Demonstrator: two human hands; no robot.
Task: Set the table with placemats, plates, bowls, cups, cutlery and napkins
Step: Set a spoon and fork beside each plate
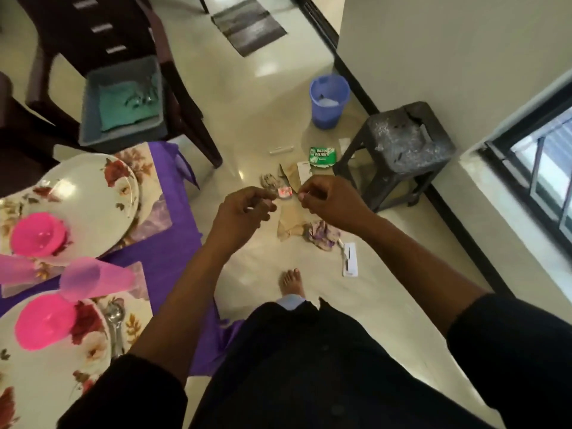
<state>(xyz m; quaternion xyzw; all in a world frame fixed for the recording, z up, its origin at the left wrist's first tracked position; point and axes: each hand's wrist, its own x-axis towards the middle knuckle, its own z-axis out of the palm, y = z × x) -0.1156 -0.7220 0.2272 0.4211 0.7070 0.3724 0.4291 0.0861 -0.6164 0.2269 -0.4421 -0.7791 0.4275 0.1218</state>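
Observation:
My left hand and my right hand are raised over the floor, right of the table, fingertips nearly meeting. Both pinch a small red packet between them. On the purple tablecloth at left lie floral placemats with floral plates. A pink bowl sits on the far plate, another pink bowl on the near one. Two pink cups stand between the settings. Spoons lie beside the near plate.
A grey tub with a green cloth and cutlery sits on a dark chair. On the floor are a blue bucket, a black stool, a green box and scattered wrappers. A wall and window are at right.

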